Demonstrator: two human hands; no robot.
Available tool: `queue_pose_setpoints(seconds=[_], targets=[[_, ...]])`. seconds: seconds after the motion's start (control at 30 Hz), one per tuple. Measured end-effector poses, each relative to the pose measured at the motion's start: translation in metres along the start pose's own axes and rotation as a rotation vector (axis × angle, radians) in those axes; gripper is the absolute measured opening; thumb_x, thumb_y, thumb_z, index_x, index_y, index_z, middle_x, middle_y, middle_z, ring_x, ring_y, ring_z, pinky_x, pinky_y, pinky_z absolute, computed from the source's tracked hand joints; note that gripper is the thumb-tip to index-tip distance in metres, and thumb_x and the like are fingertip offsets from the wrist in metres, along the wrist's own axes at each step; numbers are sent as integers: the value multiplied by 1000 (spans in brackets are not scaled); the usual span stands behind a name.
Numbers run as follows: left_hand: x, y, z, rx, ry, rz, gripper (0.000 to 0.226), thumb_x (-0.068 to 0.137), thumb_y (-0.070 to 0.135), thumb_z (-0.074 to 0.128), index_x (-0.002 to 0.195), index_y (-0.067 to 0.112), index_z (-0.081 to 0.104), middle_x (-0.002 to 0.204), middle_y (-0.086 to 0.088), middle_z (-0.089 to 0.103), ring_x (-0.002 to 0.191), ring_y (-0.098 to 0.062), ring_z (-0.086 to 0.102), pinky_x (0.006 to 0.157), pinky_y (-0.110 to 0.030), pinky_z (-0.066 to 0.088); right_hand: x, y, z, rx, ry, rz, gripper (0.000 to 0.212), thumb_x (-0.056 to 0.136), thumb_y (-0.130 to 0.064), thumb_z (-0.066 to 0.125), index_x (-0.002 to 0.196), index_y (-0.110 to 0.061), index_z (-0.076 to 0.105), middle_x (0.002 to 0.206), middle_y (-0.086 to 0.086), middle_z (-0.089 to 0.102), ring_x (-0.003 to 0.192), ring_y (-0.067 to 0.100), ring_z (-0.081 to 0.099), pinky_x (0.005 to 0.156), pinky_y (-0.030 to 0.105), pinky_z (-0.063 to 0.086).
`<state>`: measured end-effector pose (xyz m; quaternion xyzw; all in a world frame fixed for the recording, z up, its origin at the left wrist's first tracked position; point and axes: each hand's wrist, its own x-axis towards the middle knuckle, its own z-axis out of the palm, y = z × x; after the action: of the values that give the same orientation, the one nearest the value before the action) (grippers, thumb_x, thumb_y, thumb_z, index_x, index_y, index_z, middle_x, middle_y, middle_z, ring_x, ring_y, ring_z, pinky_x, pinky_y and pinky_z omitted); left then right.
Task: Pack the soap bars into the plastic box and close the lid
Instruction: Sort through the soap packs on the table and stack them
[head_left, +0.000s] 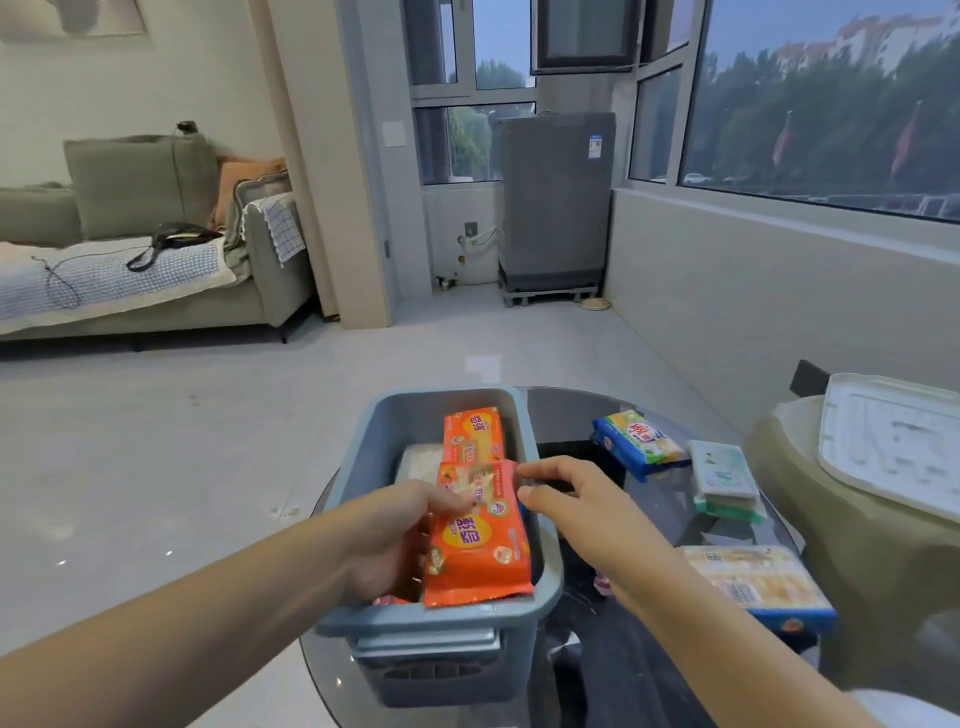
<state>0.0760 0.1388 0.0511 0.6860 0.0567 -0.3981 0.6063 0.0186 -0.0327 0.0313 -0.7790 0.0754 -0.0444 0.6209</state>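
A grey-blue plastic box (545, 561) stands on a round glass table. My left hand (387, 535) reaches into it and grips an orange soap pack (480, 545), which leans tilted over the near half of the box. A second orange pack (472, 434) lies at the far end, with a white pack (421, 462) beside it. My right hand (571, 499) hovers at the box's right rim, fingers apart, its fingertips touching the held pack's right edge. The white lid (893, 441) rests off to the right on an olive seat.
On the glass table (561, 410) right of the box lie a blue-and-yellow soap pack (641, 441), a white-green pack (724, 480) and a larger yellow-blue pack (758, 582). An olive seat (883, 582) stands to the right. A sofa and a covered appliance stand far behind.
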Motion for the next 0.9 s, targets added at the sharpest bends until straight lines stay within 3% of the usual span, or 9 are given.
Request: queue_pose_setpoints(seconds=[0.07,0.2,0.4,0.6,0.7,0.83,0.9], targets=[[6,-5,2,68,26,-30,45,80,25,67,121,9,56,113,-16,69,102,-32,65,90,-44,50,2,2,1,-15,0,3,11,91,-26,53,97,-35,54,126,-3,49,89,-1,54,50,7,42],[17,-11,2,77,31,-54,44,82,20,69,121,5,55,112,-18,69,104,-33,65,99,-49,46,1,10,1,-84,2,-50,23,88,-26,58,105,-39,49,125,-10,41,93,1,53,55,8,45],[20,-7,0,399,70,-26,66,71,47,73,123,12,54,114,-8,68,104,-25,65,97,-43,49,1,23,6,-166,-25,-169,39,81,-25,67,109,-43,46,118,-19,32,102,-6,44,59,2,44],[16,-10,-2,602,124,93,64,75,62,60,122,18,57,113,-2,69,103,-21,66,97,-41,50,-1,24,10,-128,-50,-146,44,82,-29,66,108,-53,40,122,-21,25,101,-8,41,55,4,45],[10,-11,3,640,176,202,55,82,62,51,119,22,58,107,2,70,97,-15,67,90,-35,54,-2,25,6,-104,-71,-127,45,83,-30,65,111,-54,39,126,-21,27,102,-5,44,58,6,47],[-2,-15,15,569,272,462,28,91,48,47,113,34,58,91,21,65,80,-1,65,64,-15,51,-8,26,2,-47,-80,-110,41,87,-32,60,114,-55,40,127,-19,36,111,5,49,68,14,52],[-7,-15,25,501,327,592,26,93,40,48,118,35,54,94,24,62,77,0,64,59,-13,47,-12,26,-3,18,-59,-93,36,89,-30,57,116,-50,45,124,-14,48,105,4,56,63,11,52]])
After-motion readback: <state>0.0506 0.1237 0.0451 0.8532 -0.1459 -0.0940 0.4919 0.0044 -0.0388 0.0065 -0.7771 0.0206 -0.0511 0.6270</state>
